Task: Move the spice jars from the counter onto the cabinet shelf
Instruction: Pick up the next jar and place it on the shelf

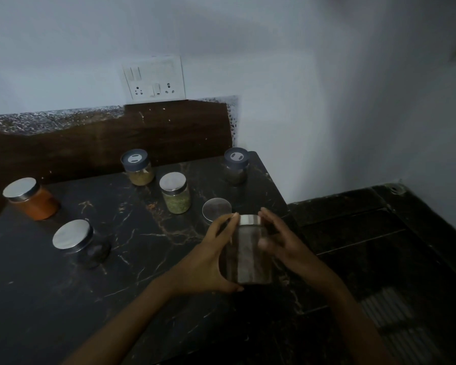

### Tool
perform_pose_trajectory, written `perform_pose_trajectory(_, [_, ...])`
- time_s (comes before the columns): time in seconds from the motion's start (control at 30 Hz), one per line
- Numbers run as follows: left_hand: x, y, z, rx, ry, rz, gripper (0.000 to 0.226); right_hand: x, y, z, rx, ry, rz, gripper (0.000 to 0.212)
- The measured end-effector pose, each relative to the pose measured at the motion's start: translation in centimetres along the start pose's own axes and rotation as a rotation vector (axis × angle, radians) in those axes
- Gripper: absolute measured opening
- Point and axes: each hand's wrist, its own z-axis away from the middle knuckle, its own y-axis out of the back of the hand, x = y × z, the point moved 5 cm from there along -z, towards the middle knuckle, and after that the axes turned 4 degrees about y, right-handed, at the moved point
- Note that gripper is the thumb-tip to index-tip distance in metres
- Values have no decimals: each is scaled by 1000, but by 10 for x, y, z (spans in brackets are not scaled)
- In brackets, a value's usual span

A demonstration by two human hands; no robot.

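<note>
The left hand [208,262] grips a steel-lidded spice jar [248,254] at lower centre of the frame, fingers [225,219] curled over its lid edge and thumb under its base. The right hand [287,246] is at the jar's right side, its blurred fingers loosely spread. The jar is near the right edge of the dark marbled worktop [90,299]. Just behind it shows another round lid [217,208]. Farther up stand a green-filled jar [174,193], a yellow-filled jar [138,168] and a grey-capped jar [236,165]. At left are an orange jar [32,198] and a dark jar [82,243].
</note>
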Motion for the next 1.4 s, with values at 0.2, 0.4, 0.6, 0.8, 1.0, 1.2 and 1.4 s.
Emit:
perform_pose_trajectory(0.2, [-4,3,2,-7,40,26,125,2,-6,10,-261,-23,267,133])
perform_pose_trajectory(0.4, [-7,3,4,-37,68,16,129,-2,-6,7,-172,18,320,134])
perform_pose_trajectory(0.6, [6,-3,3,-36,38,-125,129,-2,-11,7,-107,56,373,131])
perform_pose_trajectory(0.8, [10,4,3,43,24,-23,121,-13,-3,14,-153,82,348,134])
perform_pose_trajectory(1.0, [10,4,9,26,51,102,126,-9,-1,13,-175,67,296,130])
perform_pose_trajectory(1.2, [29,4,11,13,5,-11,124,-12,-7,11,-132,159,386,130])
perform_pose_trajectory(1.4, [31,12,10,84,14,22,116,-17,-4,16,-167,152,309,135])
